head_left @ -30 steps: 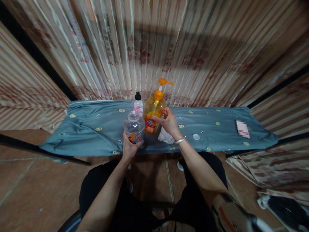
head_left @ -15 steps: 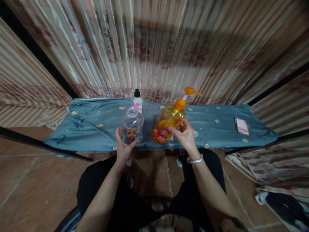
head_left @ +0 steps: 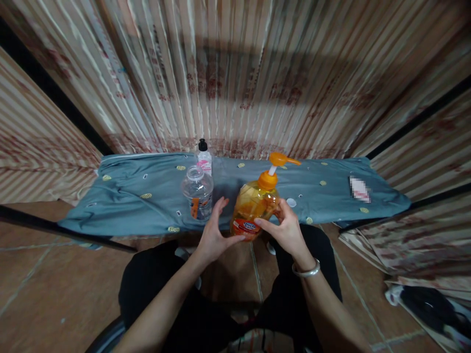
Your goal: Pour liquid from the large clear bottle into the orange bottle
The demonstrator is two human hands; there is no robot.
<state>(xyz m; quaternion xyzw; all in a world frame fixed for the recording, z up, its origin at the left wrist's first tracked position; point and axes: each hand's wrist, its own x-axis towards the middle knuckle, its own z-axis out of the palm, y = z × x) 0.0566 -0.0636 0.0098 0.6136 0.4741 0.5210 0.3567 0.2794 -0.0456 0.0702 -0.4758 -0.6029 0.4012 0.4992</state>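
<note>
My right hand (head_left: 285, 226) grips the right side of a clear pump bottle (head_left: 253, 203) with orange liquid, an orange pump head and a red label. The bottle leans a little to the right, over the front edge of the cloth-covered table. At its lower left, my left hand (head_left: 217, 230) is spread, thumb by the label and fingers apart. Left of that hand, an uncapped clear plastic bottle (head_left: 196, 189) with an orange and dark label stands on the cloth. Just behind it is a smaller clear bottle (head_left: 204, 159) with a black cap and pink label.
Blue-grey cloth with yellow patterns covers the narrow table (head_left: 147, 215). A small white round piece (head_left: 291, 202) lies right of the pump bottle, and a blurred-out packet (head_left: 359, 189) farther right. Striped curtains (head_left: 235, 88) hang behind, with dark frame poles (head_left: 66, 98) at the sides.
My left hand has left the uncapped clear bottle and moved right to the pump bottle. The pump bottle has come lower and nearer to me, and stands more upright.
</note>
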